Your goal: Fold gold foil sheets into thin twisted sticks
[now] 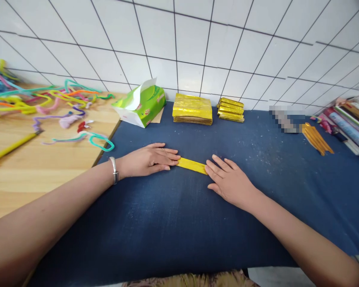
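A narrow strip of folded gold paper point(192, 166) lies flat on the dark blue cloth point(167, 223). My left hand point(155, 159) rests on its left end, fingers stretched out and palm down. On the right end lie the fingertips of my right hand point(227, 177), its fingers spread. Both ends of the strip are partly hidden under the fingers. Farther back, a thick stack of gold paper sheets point(192, 108) sits near the wall. Beside it is a small pile of folded gold strips point(230, 109).
A green tissue pack point(146, 105) stands at the back left. Colourful pipe cleaners point(56, 99) and a yellow stick point(12, 148) lie on the wooden surface point(62, 171). Orange-gold strips point(316, 138) and books point(347, 127) are at right. A tiled wall point(191, 40) closes the back.
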Available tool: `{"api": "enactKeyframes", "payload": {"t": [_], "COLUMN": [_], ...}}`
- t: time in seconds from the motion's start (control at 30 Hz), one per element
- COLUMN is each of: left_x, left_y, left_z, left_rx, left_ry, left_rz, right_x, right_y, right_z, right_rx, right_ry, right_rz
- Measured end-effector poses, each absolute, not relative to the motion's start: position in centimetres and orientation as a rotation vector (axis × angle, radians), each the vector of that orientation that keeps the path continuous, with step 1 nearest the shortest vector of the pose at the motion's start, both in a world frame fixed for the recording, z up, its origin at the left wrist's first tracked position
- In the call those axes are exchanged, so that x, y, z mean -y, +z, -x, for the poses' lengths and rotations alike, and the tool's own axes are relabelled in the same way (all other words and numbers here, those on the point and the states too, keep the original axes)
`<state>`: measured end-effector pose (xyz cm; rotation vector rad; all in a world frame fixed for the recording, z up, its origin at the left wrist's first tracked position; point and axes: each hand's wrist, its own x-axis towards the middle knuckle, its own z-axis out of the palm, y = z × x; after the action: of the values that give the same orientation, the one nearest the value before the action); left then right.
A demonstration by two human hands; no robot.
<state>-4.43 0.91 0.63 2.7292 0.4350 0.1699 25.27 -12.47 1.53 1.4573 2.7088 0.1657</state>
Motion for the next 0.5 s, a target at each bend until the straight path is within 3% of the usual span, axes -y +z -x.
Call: {"api": "enactKeyframes", "payload": {"t": [0.5], "left_x": [0.5], "left_y": [-0.2], "left_z": [2.7], "left_rx": [-0.522], "left_ry": [0.484], "left_rz": [-2.783], "right_x": [12.6], "right_y": [0.8], "right_z": [-24.5], "right_rx": [-2.839], "right_ry": [0.102], "right_rz": [-1.683]}}
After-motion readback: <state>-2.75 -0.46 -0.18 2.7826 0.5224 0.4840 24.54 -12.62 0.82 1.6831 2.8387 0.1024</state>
